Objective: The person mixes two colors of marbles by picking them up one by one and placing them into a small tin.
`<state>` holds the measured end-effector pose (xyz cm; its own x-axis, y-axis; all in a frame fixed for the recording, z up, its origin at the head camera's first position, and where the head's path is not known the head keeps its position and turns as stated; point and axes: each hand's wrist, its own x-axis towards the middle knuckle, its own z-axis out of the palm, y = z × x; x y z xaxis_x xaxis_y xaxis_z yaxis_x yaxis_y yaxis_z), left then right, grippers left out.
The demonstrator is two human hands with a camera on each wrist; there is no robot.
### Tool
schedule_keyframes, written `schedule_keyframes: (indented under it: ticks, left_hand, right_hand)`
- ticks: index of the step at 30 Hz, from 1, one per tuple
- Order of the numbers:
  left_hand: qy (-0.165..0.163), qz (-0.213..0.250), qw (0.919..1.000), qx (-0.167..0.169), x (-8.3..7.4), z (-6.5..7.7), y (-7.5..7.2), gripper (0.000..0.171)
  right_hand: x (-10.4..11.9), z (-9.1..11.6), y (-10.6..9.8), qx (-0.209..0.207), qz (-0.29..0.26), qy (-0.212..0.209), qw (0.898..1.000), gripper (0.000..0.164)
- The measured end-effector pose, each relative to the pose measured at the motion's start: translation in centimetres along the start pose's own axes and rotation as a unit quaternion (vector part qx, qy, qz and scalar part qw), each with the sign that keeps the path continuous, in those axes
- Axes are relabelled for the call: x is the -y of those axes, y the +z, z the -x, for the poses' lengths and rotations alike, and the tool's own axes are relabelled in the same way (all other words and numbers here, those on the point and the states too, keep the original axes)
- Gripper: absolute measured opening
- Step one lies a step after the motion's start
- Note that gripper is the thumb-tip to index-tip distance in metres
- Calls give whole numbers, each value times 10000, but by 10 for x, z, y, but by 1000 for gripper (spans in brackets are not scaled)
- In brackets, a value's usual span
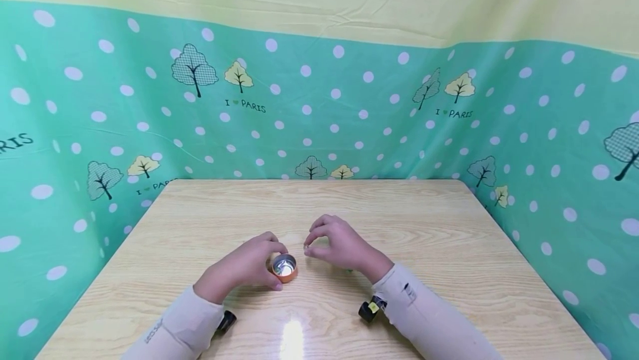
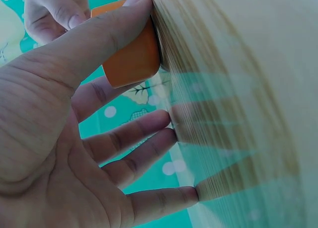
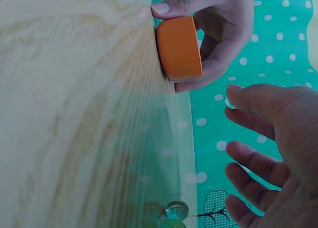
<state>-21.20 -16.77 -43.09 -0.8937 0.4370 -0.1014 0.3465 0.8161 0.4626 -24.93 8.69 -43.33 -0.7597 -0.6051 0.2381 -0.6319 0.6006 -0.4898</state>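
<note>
My left hand (image 1: 248,263) grips a small round orange tin (image 1: 285,279) on the table, thumb on the near side and fingers behind it. The tin's open top faces up and its silvery inside shows. Just right of it, my right hand (image 1: 341,244) is raised over the table. Between its thumb and forefinger it pinches a small clear glass marble (image 3: 230,103), mostly covered by the fingertips. Its other fingers are spread and loosely bent. In the right wrist view, a clear marble (image 3: 177,210) and a greenish marble (image 3: 173,223) lie on the table below this hand.
The pale wood-grain table (image 1: 439,293) reflects a bright light near its front edge. A green dotted curtain (image 1: 334,110) with printed trees hangs behind it and along both sides. A black camera (image 1: 369,310) is strapped under the right wrist.
</note>
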Motion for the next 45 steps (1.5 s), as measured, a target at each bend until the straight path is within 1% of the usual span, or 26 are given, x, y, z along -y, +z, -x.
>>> schedule_keyframes:
  ticks: [9,17,25,36,45]
  left_hand:
    - [-5,36,10000,1,-1,0,1,64]
    - [134,-31,9999,-32,1,0,2,63]
    - [151,-112,9998,-44,2,-1,2,60]
    - [274,38,9996,-27,3,-1,2,61]
    - [304,-8,9995,-38,2,-1,1,59]
  right_hand:
    - [4,0,4,35,71,-14,10000,9]
    - [7,0,10,108,54,-16,9999,10]
    - [13,1,12,122,62,-111,9998,10]
    - [17,2,15,115,59,-200,9997,9]
    - [20,3,15,127,36,-162,9998,9]
